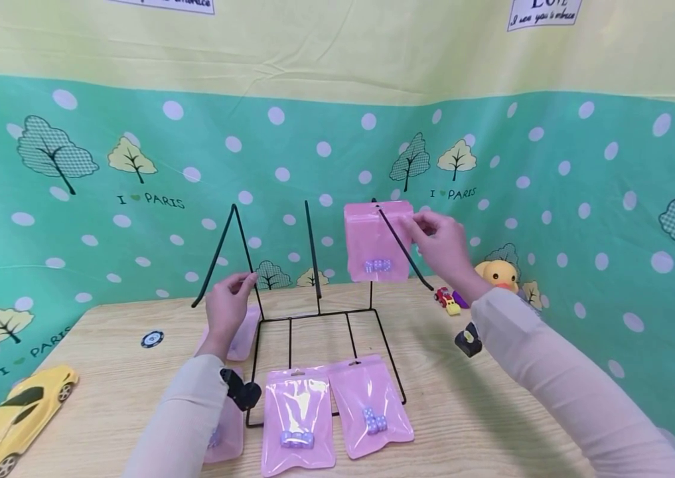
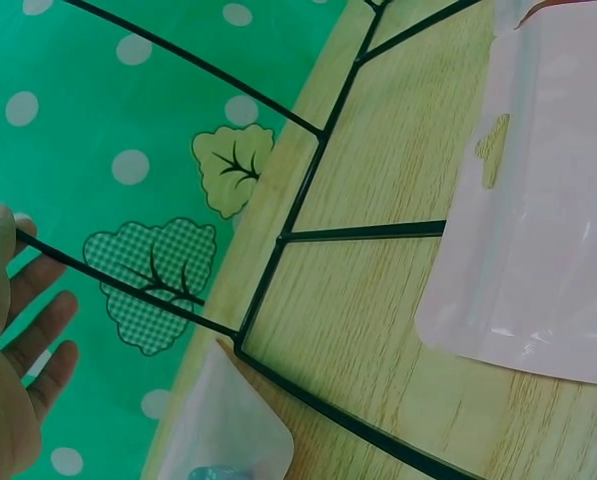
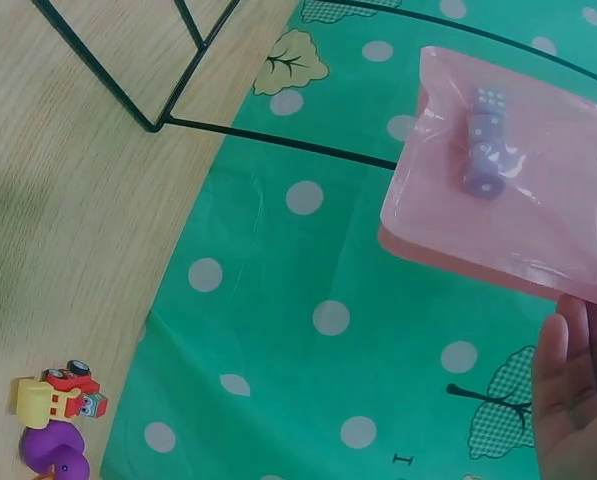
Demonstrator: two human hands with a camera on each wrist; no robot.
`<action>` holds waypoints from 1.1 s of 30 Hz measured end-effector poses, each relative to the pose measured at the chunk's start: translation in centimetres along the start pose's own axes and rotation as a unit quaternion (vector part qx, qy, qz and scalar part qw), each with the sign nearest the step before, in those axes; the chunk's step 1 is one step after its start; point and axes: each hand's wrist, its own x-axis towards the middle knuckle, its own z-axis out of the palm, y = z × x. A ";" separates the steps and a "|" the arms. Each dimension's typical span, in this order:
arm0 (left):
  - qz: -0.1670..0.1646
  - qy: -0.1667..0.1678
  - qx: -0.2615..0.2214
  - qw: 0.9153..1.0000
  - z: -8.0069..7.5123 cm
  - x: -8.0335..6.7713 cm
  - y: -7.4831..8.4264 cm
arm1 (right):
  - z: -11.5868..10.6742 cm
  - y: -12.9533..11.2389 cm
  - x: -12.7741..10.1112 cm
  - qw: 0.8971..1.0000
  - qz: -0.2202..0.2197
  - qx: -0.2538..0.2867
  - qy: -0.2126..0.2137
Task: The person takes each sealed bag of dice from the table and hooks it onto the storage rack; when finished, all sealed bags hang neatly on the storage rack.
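Observation:
A black wire rack [image 1: 318, 313] with long slanted prongs stands on the table. My left hand [image 1: 229, 305] pinches its left upright between thumb and forefinger; in the left wrist view, the other fingers [image 2: 43, 355] are spread loosely. High on the right prong hangs a pink zip pouch [image 1: 377, 239] with purple dotted dice in it. Another pink layer shows behind it in the right wrist view. My right hand [image 1: 441, 245] pinches this pouch at its right edge. Two more pink pouches with dice, a left one [image 1: 298, 421] and a right one [image 1: 371, 408], lie across the rack's base.
More pink pouches lie to the left, partly behind my left arm, one low down [image 1: 226, 431]. A yellow toy car [image 1: 14, 421] and a round chip [image 1: 152, 339] are at the left. A small red-and-yellow toy vehicle [image 1: 447, 301] and a yellow duck [image 1: 498, 273] stand at the right rear.

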 end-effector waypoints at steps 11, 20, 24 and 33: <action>0.005 0.001 0.001 1.000 0.1 0.0 -0.1 | 0.8 0.0 0.4 0.998 -0.012 -0.047 0.028; 0.001 0.006 -0.001 1.000 0.2 0.1 -0.3 | 1.1 -0.4 0.7 0.995 -0.008 -0.091 0.033; 0.000 0.004 -0.001 1.000 0.3 0.2 -0.3 | 1.1 -0.5 0.8 0.995 -0.001 -0.099 0.032; 0.000 0.005 -0.001 1.000 0.2 0.2 -0.3 | 0.5 -0.1 0.4 0.996 0.022 -0.086 0.014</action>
